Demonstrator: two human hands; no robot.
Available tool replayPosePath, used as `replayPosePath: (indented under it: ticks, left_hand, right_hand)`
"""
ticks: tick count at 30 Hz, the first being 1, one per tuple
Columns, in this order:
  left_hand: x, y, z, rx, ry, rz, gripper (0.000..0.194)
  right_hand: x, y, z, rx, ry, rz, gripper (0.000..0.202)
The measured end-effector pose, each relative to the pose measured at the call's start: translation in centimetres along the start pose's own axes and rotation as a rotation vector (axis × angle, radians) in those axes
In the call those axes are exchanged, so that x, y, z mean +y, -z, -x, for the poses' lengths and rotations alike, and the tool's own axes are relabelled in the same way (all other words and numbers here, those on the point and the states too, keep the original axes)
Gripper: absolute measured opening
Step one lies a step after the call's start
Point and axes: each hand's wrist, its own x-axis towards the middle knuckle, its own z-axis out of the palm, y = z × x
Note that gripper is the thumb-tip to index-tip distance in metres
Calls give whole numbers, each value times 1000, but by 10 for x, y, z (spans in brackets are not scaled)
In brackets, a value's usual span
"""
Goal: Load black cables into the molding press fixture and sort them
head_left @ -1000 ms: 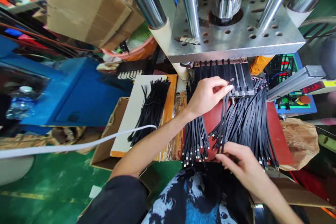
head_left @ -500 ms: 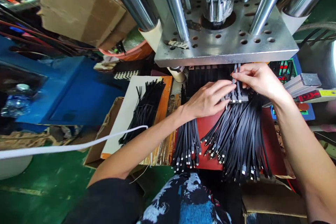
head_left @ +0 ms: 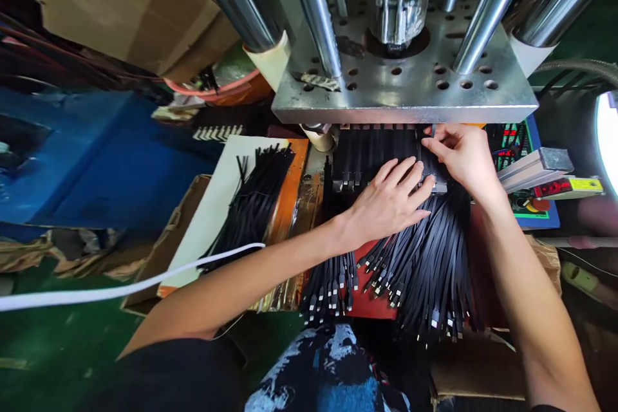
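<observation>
My left hand [head_left: 393, 203] lies palm down with its fingers spread over the front edge of a dark slotted fixture [head_left: 345, 183], touching the cables there. Thumb and forefinger of my right hand [head_left: 461, 153] are pinched at the upper end of a flat black USB cable [head_left: 433, 131], just under the press plate. Several black cables run side by side across the fixture. In front of it a thick bundle of black cables [head_left: 434, 257] hangs over a red surface [head_left: 371, 306], with silvery plugs at the lower ends. A smaller cable bunch [head_left: 333, 283] lies to its left.
A thick metal press plate [head_left: 405, 100] with steel columns hangs above my hands. Left stands a board [head_left: 196, 232] with another cable pile [head_left: 258, 196]. A white cord [head_left: 145, 280] crosses over it. On the right are a control panel [head_left: 535, 206] and a grey metal bar [head_left: 535, 167].
My left hand has moved down and spread flat from near the cable tops. My right hand stays pinched near the plate. The view has shifted slightly.
</observation>
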Motion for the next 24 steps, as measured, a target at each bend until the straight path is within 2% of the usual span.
replayPosePath:
  ticks: [2, 3, 5, 8, 11, 16, 20, 24]
  left_hand:
    - [11, 1, 0, -34, 57, -68, 57]
    - [15, 2, 0, -51, 80, -93, 56]
    - [20, 4, -2, -75, 102, -97, 58]
    - [16, 8, -8, -98, 118, -1, 65]
    - [7, 9, -20, -114, 198, 74, 63]
    - [-3, 10, -34, -118, 281, 98, 64]
    - [-13, 12, -40, -165, 276, 143, 62]
    - [-19, 11, -43, -161, 299, 149, 59]
  right_hand:
    - [-8, 4, 15, 80, 50, 163, 18]
    - [-12, 7, 25, 77, 87, 243, 24]
    - [-19, 15, 49, -14, 140, 386, 37]
    - [-23, 20, 72, -161, 97, 569, 53]
    - [-18, 14, 59, -166, 20, 635, 60]
    - [-5, -2, 8, -91, -47, 565, 62]
    - [1, -3, -8, -102, 67, 550, 60]
    - [6, 1, -3, -142, 147, 508, 61]
